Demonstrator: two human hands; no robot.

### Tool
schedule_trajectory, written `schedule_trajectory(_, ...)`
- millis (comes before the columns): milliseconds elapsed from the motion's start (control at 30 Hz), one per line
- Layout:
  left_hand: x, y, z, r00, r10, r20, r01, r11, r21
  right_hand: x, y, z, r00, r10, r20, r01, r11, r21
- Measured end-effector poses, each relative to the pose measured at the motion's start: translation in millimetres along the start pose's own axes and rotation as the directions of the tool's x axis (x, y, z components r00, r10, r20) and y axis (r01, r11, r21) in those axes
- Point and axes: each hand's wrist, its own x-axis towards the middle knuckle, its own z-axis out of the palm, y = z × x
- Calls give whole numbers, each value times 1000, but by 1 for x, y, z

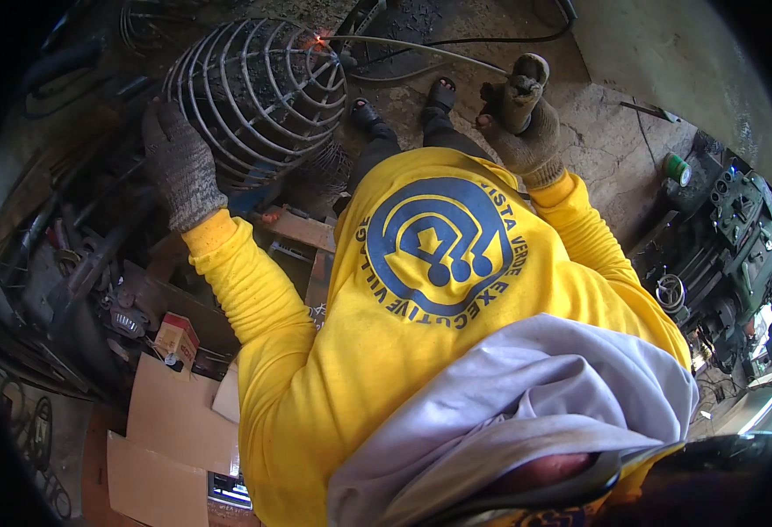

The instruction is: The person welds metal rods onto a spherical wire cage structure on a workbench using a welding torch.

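Two gloved hands are at work: the left hand lies open against the domed cage of bent grey steel rods, steadying it on the floor, while the right hand grips a welding electrode holder. A spark glows at the cage's upper rim, so welding looks partly done. Lower left lie a small red-and-cream box and flattened brown cardboard.
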Motion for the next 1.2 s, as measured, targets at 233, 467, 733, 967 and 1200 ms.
schedule_trajectory(233,1,-2,0,1000,20,-6,-19,1000,9,0,2,-2,1000,6,28,-6,1000,-7)
schedule_trajectory(467,0,-2,0,1000,21,-2,-21,999,26,2,-1,-1,1000,2,17,-2,1000,27)
schedule_trajectory(733,3,-5,3,1000,29,2,-29,999,23,4,-5,-1,900,433,57,-433,869,237)
schedule_trajectory(967,8,-22,5,989,145,-10,-145,989,39,-6,-20,9,994,-108,31,111,984,-141)
schedule_trajectory(1200,-1,6,0,999,35,23,-34,999,-28,-6,-7,4,999,32,-37,-29,995,91)
